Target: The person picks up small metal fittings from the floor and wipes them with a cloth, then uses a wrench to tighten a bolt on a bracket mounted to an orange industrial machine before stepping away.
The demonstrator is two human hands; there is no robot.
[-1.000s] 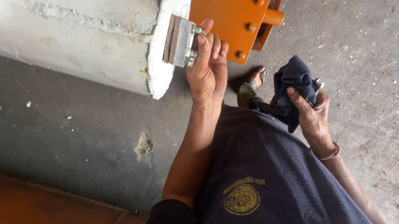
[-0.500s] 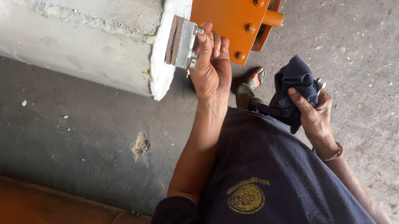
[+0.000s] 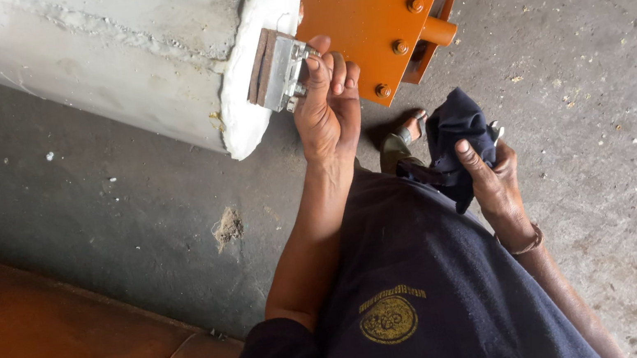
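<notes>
— So, what sits at the far left?

— A rust-brown slab fills the lower left corner, with grey concrete floor beyond it. Above, a big white cylinder lies tilted across the top, its surface rough and its end rim thick and pale.

— And at that rim?

— A small metal block, layered grey and brown, stands against the end of the cylinder. The left hand is raised to it, fingers curled onto the block's right side and gripping it.

— What is next to it?

— An orange plate with several bolts and a short stub, just right of the block. The fingertips lie over its lower edge.

— Further right?

— The right hand is held lower, well apart from the left. It is closed around a dark cloth, thumb pressed along the fabric, which bunches up above the hand. A thin band circles that wrist.

— Anything between the arms?

— A foot in a sandal on the floor, partly hidden by the cloth, and below it the person's dark shirt with a yellow round emblem.
</notes>
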